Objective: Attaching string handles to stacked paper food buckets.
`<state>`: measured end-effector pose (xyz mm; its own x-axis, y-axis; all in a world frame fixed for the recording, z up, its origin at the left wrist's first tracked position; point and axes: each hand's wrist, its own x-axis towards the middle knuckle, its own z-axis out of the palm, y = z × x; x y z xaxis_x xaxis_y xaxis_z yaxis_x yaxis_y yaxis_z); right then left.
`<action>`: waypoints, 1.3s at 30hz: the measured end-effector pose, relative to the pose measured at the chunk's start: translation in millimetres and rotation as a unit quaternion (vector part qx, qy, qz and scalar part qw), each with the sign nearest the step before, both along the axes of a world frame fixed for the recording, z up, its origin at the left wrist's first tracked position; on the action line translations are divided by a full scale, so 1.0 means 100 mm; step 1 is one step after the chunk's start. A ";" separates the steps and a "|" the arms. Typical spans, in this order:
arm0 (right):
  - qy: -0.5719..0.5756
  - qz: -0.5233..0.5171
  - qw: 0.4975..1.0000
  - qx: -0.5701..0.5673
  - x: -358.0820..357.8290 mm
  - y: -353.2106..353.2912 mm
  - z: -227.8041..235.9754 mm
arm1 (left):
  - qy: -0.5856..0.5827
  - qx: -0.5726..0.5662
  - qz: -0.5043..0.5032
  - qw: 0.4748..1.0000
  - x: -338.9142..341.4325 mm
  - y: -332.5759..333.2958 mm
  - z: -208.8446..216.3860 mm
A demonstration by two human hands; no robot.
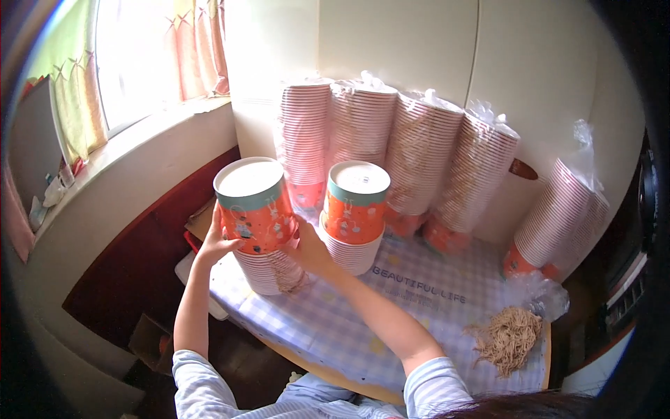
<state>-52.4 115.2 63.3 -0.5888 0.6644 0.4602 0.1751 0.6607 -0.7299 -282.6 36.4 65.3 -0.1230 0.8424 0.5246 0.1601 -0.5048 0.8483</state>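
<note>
An upturned stack of orange paper cups [255,209] with a teal band and white base stands on the checked tablecloth [349,314] at the left. My left hand [215,242] grips its left side and my right hand [307,250] presses against its right side, so both hands hold the stack between them. A second, shorter stack of the same orange cups [356,209] stands just right of it, untouched.
Several tall plastic-wrapped sleeves of cups [412,150] lean against the white wall behind. Another sleeve [562,216] leans at the far right. A pile of tan straw-like fibres [509,339] and crumpled clear plastic [537,293] lie near the table's right edge. A window with curtains [132,63] is at left.
</note>
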 end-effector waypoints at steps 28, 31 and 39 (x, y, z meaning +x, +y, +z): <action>0.486 0.263 0.801 0.232 2.63 -2.12 0.50 | 0.399 0.270 0.359 0.799 2.60 0.68 0.40; 0.480 0.247 0.803 0.252 2.66 -2.14 0.41 | 0.440 0.233 0.382 0.779 2.62 0.80 0.57; 0.426 0.272 0.822 0.262 2.78 -2.13 0.23 | 0.441 0.174 0.304 0.827 2.40 1.02 0.58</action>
